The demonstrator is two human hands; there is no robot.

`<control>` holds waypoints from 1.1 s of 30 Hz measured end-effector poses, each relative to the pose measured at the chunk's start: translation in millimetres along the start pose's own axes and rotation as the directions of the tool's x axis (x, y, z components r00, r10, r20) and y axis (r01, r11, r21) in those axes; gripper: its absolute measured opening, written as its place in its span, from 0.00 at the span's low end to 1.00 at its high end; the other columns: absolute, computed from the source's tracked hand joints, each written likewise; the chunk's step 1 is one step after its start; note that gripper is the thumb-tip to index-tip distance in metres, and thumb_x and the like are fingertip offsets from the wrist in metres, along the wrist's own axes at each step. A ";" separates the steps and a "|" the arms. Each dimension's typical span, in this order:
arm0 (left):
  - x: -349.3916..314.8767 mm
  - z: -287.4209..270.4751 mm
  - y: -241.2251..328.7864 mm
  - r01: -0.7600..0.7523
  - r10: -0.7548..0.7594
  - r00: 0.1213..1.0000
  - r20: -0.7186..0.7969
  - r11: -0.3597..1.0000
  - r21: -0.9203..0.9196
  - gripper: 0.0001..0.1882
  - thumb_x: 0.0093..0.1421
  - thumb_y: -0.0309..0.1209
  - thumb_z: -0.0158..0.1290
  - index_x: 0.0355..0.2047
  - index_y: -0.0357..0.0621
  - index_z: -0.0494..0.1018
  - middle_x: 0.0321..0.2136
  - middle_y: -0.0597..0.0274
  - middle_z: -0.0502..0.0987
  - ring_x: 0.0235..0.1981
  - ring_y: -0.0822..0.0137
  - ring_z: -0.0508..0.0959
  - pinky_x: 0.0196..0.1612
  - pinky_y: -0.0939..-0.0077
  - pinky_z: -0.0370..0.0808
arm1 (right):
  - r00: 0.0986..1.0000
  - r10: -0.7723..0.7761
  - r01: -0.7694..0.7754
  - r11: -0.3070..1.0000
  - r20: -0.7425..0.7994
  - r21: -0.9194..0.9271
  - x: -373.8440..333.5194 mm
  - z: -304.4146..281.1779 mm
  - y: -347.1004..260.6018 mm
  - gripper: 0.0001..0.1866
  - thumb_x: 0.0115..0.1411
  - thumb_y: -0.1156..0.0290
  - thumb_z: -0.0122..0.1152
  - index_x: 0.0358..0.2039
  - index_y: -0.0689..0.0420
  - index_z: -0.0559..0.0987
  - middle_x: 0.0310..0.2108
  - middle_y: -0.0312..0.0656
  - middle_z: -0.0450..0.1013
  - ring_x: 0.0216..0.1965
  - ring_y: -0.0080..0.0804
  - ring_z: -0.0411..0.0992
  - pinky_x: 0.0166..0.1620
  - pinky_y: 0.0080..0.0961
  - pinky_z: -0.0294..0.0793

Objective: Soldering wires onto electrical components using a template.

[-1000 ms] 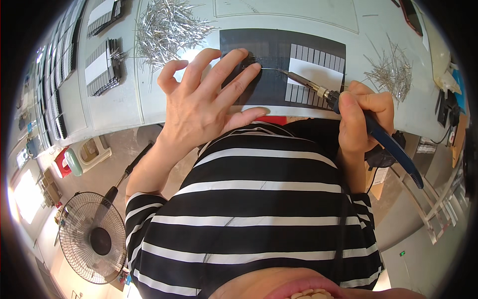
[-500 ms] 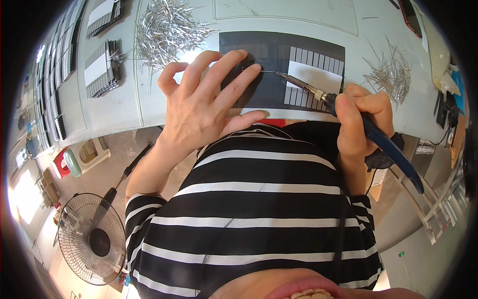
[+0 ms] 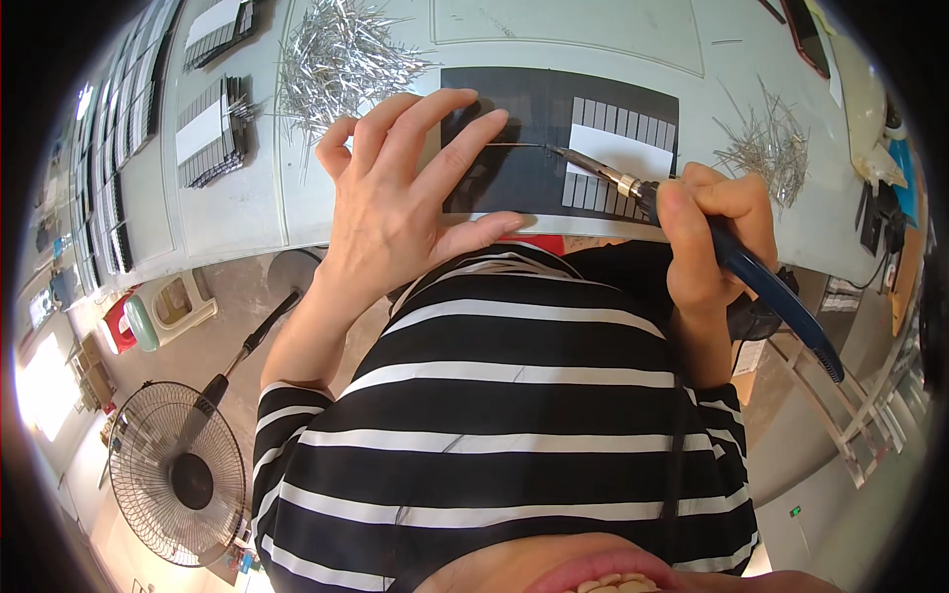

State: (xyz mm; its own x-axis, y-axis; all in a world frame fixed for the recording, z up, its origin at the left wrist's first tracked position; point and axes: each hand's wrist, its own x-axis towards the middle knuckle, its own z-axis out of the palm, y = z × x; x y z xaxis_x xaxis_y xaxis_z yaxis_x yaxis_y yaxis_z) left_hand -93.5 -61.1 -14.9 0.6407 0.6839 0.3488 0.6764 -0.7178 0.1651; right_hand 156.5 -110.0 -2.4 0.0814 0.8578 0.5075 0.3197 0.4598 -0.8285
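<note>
My right hand [image 3: 720,237] grips a soldering iron [image 3: 766,282] with a dark blue handle. Its metal tip points left and down onto a dark rectangular board [image 3: 504,188] at the table's front edge. Close to that tip ends a thin strip or wire [image 3: 516,145] lying across the board. Over the board's left part, my left hand [image 3: 395,198] is open, fingers spread and holding nothing visible; its index fingertip is just beyond the strip. Whether its fingertips touch the board I cannot tell. On the board's right side lies a white card [image 3: 621,150] with dark slats showing above and below it.
Behind my left hand is a heap of thin silvery strips [image 3: 341,64]; a smaller heap [image 3: 771,148] lies at the right. Stacks of slatted pieces [image 3: 213,133] stand on the table's left. A floor fan [image 3: 188,479] is at lower left.
My left index fingertip has shifted slightly up and left, uncovering more of the thin strip. The soldering iron has barely moved, its tip still near the strip's end.
</note>
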 end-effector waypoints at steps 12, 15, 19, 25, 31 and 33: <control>-1.2 0.6 1.0 -0.013 0.013 1.000 -0.006 1.000 -0.003 0.35 0.54 0.64 0.54 0.53 0.54 0.77 0.54 0.63 0.73 0.53 0.60 0.68 0.54 0.62 0.54 | 0.998 0.022 -0.019 0.999 -0.051 0.051 -2.5 -1.2 0.1 0.13 0.54 0.84 0.64 0.24 0.60 0.67 0.13 0.31 0.60 0.15 0.13 0.53 0.19 0.17 0.48; -1.3 0.2 1.2 -0.005 0.005 1.000 -0.006 1.000 -0.007 0.35 0.54 0.64 0.54 0.53 0.55 0.77 0.54 0.63 0.73 0.53 0.60 0.68 0.54 0.62 0.54 | 0.998 0.003 -0.004 1.000 -0.057 -0.009 -3.1 -0.7 2.1 0.13 0.54 0.83 0.65 0.24 0.60 0.67 0.13 0.31 0.61 0.15 0.13 0.54 0.19 0.17 0.49; -1.1 1.2 0.8 -0.008 0.008 1.000 -0.005 1.000 -0.009 0.35 0.54 0.64 0.55 0.53 0.55 0.77 0.54 0.63 0.73 0.53 0.60 0.68 0.54 0.62 0.54 | 0.998 0.030 -0.030 1.000 -0.057 0.006 -2.5 -0.6 0.5 0.12 0.54 0.83 0.65 0.24 0.60 0.68 0.13 0.31 0.62 0.14 0.14 0.54 0.18 0.17 0.50; -0.4 3.1 2.4 0.021 -0.025 0.999 -0.041 0.996 -0.092 0.32 0.51 0.60 0.60 0.51 0.57 0.77 0.53 0.67 0.71 0.53 0.62 0.67 0.57 0.57 0.52 | 1.000 -0.004 0.004 0.999 -0.011 -0.041 0.6 -2.0 -4.3 0.12 0.53 0.81 0.66 0.23 0.60 0.68 0.11 0.35 0.63 0.13 0.17 0.57 0.17 0.18 0.53; -1.8 0.8 0.6 0.006 -0.007 1.000 -0.008 1.000 -0.028 0.34 0.53 0.62 0.57 0.53 0.54 0.77 0.55 0.63 0.72 0.53 0.60 0.68 0.55 0.62 0.54 | 0.998 -0.005 0.019 0.979 0.069 -0.203 7.2 -1.2 -14.3 0.12 0.54 0.80 0.66 0.23 0.59 0.69 0.11 0.36 0.64 0.12 0.19 0.59 0.17 0.19 0.56; -0.8 0.8 0.8 0.005 -0.006 1.000 -0.009 1.000 -0.026 0.33 0.54 0.61 0.57 0.53 0.55 0.77 0.55 0.63 0.72 0.53 0.60 0.68 0.55 0.62 0.54 | 0.998 -0.010 0.025 0.976 0.069 -0.216 6.7 -1.1 -15.4 0.12 0.54 0.79 0.66 0.23 0.59 0.69 0.11 0.35 0.64 0.12 0.18 0.59 0.17 0.18 0.56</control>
State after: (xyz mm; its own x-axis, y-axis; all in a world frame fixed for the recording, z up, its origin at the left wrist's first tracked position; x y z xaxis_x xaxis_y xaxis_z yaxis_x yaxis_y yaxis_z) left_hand -93.2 -62.2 -15.8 0.6336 0.6868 0.3561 0.6702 -0.7172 0.1908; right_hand 153.1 -111.5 14.0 0.0129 0.8670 0.4981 0.5181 0.4203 -0.7449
